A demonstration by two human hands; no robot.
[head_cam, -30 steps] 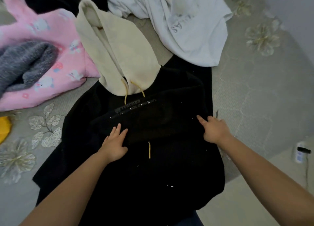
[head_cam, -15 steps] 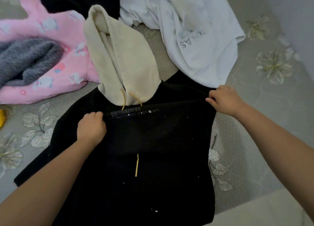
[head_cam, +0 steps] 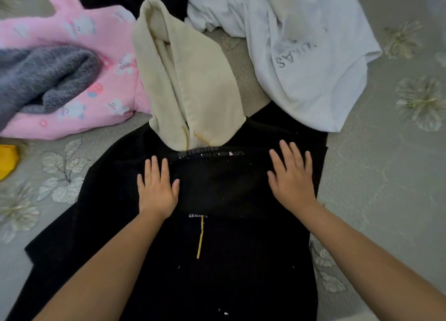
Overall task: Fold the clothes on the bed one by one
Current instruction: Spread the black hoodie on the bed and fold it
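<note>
Pressing flat, both hands lie open-fingered on the black hoodie [head_cam: 217, 260], gripping nothing: left hand [head_cam: 158, 190] at 9 o'clock of the fold, right hand [head_cam: 293, 180] at 3. Sweeping outward should smooth creases; the cream hood [head_cam: 188, 79] points to 12 on the bed [head_cam: 386, 175].

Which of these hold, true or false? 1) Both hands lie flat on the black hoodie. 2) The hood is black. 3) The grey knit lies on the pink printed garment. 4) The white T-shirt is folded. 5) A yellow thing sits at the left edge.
1) True: left hand and right hand press flat on the black hoodie.
2) False: the hood is cream.
3) True: grey knit garment on pink printed garment.
4) False: the white T-shirt lies crumpled.
5) True: yellow item.
</note>
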